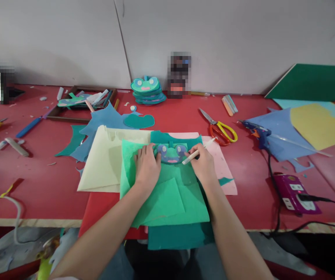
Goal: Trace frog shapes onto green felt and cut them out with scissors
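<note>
A light green felt sheet lies under both hands. The left hand presses flat on it, fingers together, fingertips touching the frog-face cutout. That cutout lies between the hands. The right hand pinches a white marker, tip beside the cutout.

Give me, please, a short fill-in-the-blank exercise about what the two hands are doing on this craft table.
1. The right hand holds a white ____.
2. The left hand presses flat on the light ____ felt.
3. The frog face lies ____ the two hands.
4. The scissors have ____ handles.

Missing words: pen; green; between; yellow
</note>
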Available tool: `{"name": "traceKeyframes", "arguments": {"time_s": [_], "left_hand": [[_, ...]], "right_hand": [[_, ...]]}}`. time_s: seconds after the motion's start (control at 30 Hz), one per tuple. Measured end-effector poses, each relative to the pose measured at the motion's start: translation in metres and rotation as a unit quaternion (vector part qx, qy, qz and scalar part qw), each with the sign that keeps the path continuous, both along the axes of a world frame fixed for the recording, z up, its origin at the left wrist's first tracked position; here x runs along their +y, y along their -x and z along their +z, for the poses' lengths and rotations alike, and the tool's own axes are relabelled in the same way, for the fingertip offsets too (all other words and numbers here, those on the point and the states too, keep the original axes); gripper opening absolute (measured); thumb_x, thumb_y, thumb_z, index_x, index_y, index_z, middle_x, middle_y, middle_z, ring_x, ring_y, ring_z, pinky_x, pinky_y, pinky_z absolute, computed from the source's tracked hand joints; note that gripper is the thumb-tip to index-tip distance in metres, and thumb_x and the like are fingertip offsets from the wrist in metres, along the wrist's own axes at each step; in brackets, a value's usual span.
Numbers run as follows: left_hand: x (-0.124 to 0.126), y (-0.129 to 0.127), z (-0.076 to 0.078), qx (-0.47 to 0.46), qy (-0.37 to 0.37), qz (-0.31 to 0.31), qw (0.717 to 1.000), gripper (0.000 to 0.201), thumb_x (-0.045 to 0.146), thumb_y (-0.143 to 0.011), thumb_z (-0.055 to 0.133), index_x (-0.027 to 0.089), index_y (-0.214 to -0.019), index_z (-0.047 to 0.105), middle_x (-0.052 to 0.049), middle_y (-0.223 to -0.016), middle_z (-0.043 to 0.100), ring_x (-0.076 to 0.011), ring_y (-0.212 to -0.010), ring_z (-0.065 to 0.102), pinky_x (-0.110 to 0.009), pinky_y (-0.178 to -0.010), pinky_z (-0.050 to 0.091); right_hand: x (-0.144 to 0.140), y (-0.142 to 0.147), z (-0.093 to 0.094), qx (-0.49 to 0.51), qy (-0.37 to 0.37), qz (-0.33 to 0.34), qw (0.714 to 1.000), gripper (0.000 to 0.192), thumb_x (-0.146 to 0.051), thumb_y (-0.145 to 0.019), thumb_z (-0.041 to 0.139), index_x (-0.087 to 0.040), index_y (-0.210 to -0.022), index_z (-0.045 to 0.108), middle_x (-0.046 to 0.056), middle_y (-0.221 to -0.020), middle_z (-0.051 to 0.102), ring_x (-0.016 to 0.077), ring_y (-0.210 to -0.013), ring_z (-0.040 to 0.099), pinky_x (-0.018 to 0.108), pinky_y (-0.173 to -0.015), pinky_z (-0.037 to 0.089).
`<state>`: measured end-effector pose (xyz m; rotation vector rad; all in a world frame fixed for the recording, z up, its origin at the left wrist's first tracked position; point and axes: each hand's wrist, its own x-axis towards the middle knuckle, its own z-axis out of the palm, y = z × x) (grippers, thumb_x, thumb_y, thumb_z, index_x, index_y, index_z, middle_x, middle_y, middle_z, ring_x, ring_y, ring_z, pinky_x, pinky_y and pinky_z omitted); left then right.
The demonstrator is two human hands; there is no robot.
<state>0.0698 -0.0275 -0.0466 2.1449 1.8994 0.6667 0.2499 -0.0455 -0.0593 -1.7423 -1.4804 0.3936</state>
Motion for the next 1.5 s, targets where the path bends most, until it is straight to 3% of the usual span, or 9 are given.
{"name": "traceKeyframes", "arguments": {"time_s": [0.2,0.6,1.07,1.2,1.27,1.33,1.43,1.5], "left_hand": [[0.008,0.003,-0.008,-0.042,0.018,0.001,0.999,0.027,0.021,-0.083,0.049,0.018,-0.110,0.052,-0.008,-0.096,0.062,-0.0260,-0.095,0.053,-0.041,-0.083,0.040],[0.012,0.003,-0.008,-0.087,0.037,0.014,0.995,0.023,0.015,-0.080,0.047,0.016,-0.102,0.053,-0.005,-0.077,0.062,-0.0230,-0.087,0.056,-0.037,-0.079,0.042],[0.011,0.003,-0.010,-0.037,0.031,-0.003,0.999,0.019,0.017,-0.083,0.046,0.017,-0.100,0.053,-0.007,-0.085,0.062,-0.0247,-0.093,0.055,-0.041,-0.082,0.041],[0.006,0.001,-0.004,0.012,0.005,-0.012,1.000,0.021,0.019,-0.085,0.044,0.018,-0.102,0.055,-0.011,-0.100,0.059,-0.0281,-0.099,0.053,-0.045,-0.084,0.042],[0.004,-0.001,-0.002,0.017,-0.022,-0.049,0.998,0.027,0.015,-0.085,0.040,0.018,-0.106,0.056,-0.013,-0.117,0.053,-0.0285,-0.110,0.048,-0.046,-0.091,0.041],[0.002,-0.004,-0.002,-0.001,-0.025,-0.144,0.989,0.035,0.010,-0.085,0.035,0.019,-0.113,0.054,-0.011,-0.134,0.044,-0.0249,-0.122,0.042,-0.043,-0.099,0.038],[-0.001,-0.008,-0.003,-0.012,0.009,-0.285,0.958,0.041,0.013,-0.087,0.035,0.021,-0.124,0.048,-0.008,-0.142,0.038,-0.0206,-0.129,0.035,-0.042,-0.106,0.032],[-0.002,-0.009,-0.003,0.001,0.028,-0.318,0.948,0.041,0.019,-0.088,0.038,0.022,-0.128,0.046,-0.008,-0.143,0.038,-0.0212,-0.132,0.032,-0.044,-0.109,0.027]], "right_hand": [[-0.001,0.000,0.001,0.000,0.005,0.005,1.000,0.015,-0.026,-0.077,0.056,-0.022,-0.071,0.043,0.001,-0.070,0.054,0.0171,-0.065,0.053,0.028,-0.062,0.040],[-0.001,0.000,0.005,0.032,0.025,0.014,0.999,0.014,-0.026,-0.075,0.058,-0.022,-0.071,0.045,0.000,-0.069,0.056,0.0169,-0.064,0.055,0.028,-0.062,0.041],[-0.001,0.002,0.003,0.005,0.009,0.002,1.000,0.012,-0.024,-0.076,0.057,-0.022,-0.073,0.046,0.001,-0.071,0.055,0.0177,-0.066,0.054,0.029,-0.063,0.041],[-0.002,0.003,0.004,-0.012,0.006,0.005,1.000,0.011,-0.024,-0.078,0.055,-0.022,-0.072,0.045,0.001,-0.070,0.054,0.0178,-0.065,0.053,0.028,-0.061,0.041],[-0.003,0.004,0.004,-0.027,0.005,0.005,1.000,0.010,-0.025,-0.078,0.054,-0.022,-0.073,0.046,0.002,-0.070,0.054,0.0183,-0.065,0.053,0.029,-0.061,0.040],[-0.003,0.005,0.004,-0.039,0.008,0.001,0.999,0.010,-0.025,-0.079,0.053,-0.022,-0.073,0.047,0.002,-0.069,0.054,0.0187,-0.065,0.053,0.029,-0.061,0.040],[-0.003,0.005,0.006,-0.039,0.010,-0.002,0.999,0.011,-0.028,-0.079,0.053,-0.022,-0.072,0.047,0.002,-0.069,0.055,0.0187,-0.065,0.054,0.029,-0.061,0.040],[-0.002,0.002,0.008,-0.022,0.010,-0.007,1.000,0.012,-0.031,-0.079,0.054,-0.022,-0.073,0.048,0.002,-0.070,0.057,0.0189,-0.065,0.056,0.029,-0.062,0.041]]}}
